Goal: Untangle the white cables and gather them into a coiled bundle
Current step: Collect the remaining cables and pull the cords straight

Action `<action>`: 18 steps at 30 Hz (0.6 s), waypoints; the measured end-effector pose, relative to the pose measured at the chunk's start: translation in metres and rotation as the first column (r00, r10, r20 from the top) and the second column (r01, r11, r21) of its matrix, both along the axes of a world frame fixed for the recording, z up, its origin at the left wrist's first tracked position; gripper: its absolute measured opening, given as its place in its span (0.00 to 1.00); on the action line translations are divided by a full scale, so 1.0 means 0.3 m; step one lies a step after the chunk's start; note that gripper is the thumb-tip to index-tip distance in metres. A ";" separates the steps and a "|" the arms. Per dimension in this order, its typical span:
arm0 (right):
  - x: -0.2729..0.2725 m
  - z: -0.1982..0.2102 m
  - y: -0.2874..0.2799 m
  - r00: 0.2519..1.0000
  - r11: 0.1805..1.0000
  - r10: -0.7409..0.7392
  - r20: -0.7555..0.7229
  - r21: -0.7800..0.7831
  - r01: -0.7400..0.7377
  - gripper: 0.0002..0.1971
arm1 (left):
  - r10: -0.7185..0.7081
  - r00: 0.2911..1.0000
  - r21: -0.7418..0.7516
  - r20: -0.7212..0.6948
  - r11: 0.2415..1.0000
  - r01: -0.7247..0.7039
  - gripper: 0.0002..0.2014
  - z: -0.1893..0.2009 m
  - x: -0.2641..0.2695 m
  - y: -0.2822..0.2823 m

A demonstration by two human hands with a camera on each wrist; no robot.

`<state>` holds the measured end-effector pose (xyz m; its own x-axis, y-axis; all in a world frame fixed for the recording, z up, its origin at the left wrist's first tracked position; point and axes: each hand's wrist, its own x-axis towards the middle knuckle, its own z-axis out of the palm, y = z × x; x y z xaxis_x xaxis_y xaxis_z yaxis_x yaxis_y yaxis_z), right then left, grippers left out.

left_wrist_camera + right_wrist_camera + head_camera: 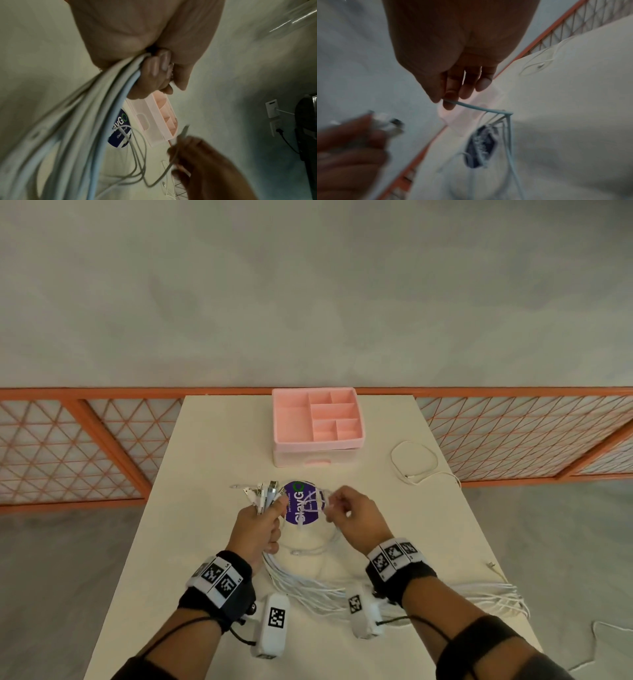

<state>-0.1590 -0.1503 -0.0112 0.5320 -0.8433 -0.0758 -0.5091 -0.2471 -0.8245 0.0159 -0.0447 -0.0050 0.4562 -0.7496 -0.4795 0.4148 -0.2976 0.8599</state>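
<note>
My left hand (262, 520) grips a bunch of white cables (301, 583) just below their plug ends (262, 491), which fan out above the fist. In the left wrist view the cables (82, 121) run down out of the curled fingers (154, 70). My right hand (346, 513) pinches a single thin white cable (476, 106) between thumb and fingertips (448, 100); it bends sharply and drops to the table. Loose strands loop between both hands over a round purple sticker (301, 503). The long cable run trails toward the table's near right edge (493, 594).
A pink compartment organizer (317, 422) stands at the table's far middle. Another white cable (416, 462) lies looped at the far right. The cream table (205, 446) is narrow, with an orange lattice railing (85, 440) behind and grey floor on both sides.
</note>
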 end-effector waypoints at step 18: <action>0.189 0.118 0.206 0.952 0.961 0.140 0.271 0.196 -0.197 0.10 | 0.107 0.993 -0.106 -0.046 0.988 -0.111 0.17 0.039 -0.010 0.018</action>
<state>-0.1024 -0.0886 0.0241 0.6904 -0.7174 -0.0926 -0.2439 -0.1103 -0.9635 0.0130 -0.0393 0.0066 0.5198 -0.7450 -0.4181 0.4747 -0.1550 0.8664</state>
